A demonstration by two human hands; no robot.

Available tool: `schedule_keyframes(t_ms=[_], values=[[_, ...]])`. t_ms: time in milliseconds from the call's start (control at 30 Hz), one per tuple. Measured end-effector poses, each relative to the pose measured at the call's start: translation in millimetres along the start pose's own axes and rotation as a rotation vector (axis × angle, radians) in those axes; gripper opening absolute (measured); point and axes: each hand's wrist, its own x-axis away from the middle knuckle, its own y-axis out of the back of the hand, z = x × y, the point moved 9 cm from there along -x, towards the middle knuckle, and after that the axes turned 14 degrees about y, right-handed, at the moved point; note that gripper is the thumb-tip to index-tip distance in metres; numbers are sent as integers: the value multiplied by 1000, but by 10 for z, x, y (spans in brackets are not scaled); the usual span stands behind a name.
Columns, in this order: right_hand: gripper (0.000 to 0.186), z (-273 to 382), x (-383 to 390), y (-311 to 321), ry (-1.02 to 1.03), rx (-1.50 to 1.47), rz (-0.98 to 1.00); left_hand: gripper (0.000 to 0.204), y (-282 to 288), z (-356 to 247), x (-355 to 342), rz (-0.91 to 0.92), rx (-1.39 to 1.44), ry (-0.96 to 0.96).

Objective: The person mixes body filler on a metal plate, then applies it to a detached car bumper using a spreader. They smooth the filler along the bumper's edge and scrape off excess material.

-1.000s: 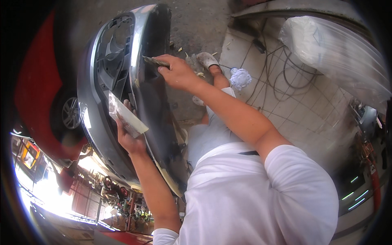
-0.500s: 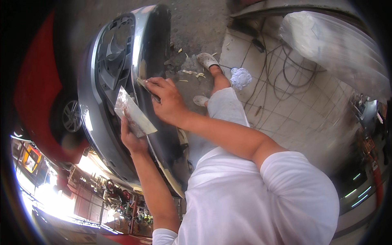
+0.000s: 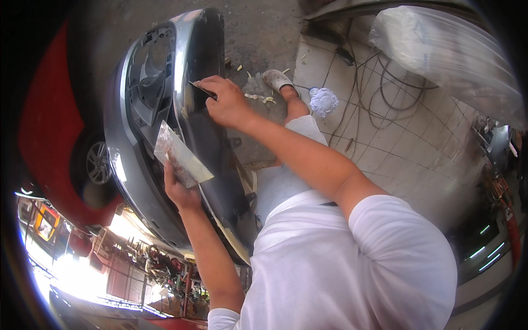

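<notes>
A grey car bumper (image 3: 122, 159) with black inner sections stands to the left in front of me. Cream filler (image 3: 233, 243) lies along its near edge, and thinner patches mark its upper rim. My left hand (image 3: 181, 191) is closed on a flat, pale rectangular plate (image 3: 190, 160) smeared with putty and tilted over the bumper. Further off, my right hand (image 3: 226, 102) pinches a thin putty spreader (image 3: 202, 89). Its tip is at the bumper's bright rim; whether it touches cannot be made out. The fingers hide part of the spreader.
A red car (image 3: 47, 137) stands at the far left. To the right are a crumpled pale cloth (image 3: 323, 102), dark hoses (image 3: 385, 104) on the tiles and a large plastic-wrapped bundle (image 3: 440, 49). Scraps (image 3: 268, 100) lie near my foot.
My right hand has moved away from me along the bumper's rim with the spreader, which now appears edge-on. The left hand and plate have barely moved.
</notes>
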Motion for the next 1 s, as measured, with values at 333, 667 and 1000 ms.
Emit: schedule_keyframes(t_ms=[333, 667, 1000], values=[[49, 638, 619, -143, 85, 117, -142, 46, 110, 7, -36, -45, -35, 6], [42, -3, -110, 121, -22, -147, -77, 52, 9, 3, -19, 5, 44, -11], [45, 298, 78, -62, 41, 44, -155, 50, 20, 8, -31, 8, 22, -13]])
